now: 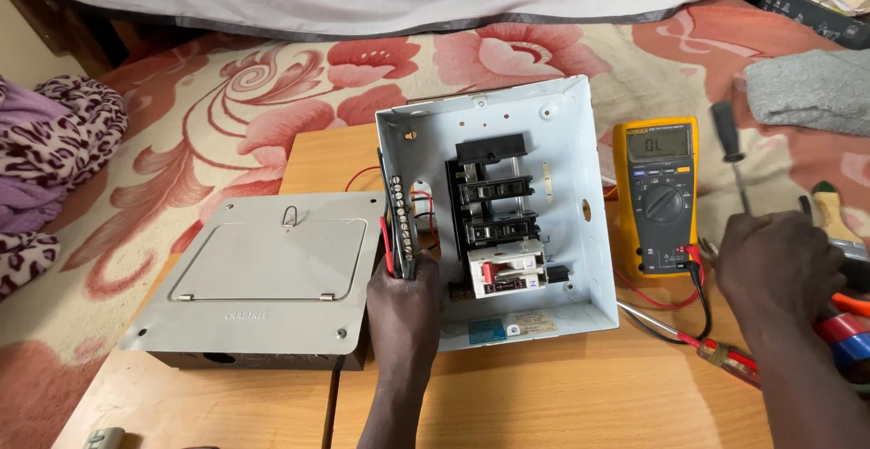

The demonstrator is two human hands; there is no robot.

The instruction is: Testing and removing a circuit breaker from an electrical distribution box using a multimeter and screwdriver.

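The left hand (405, 290) is closed around two probes, one black and one red (395, 231), holding them against the left wall of the open grey breaker box (571, 141) on the wooden worktop (562, 395). The right hand (775, 263) rests curled beside the yellow meter (656, 197); whether it grips anything cannot be told

One open grey breaker enclosure (571, 154) stands on one wooden table (562, 395); one grey hinged cover panel (263, 272) lies beside it; one yellow multimeter (656, 195) sits to its right; two screwdrivers show, one black-handled (728, 136), one clear-handled (716, 354); two hands appear, left hand (405, 299) and right hand (779, 263).
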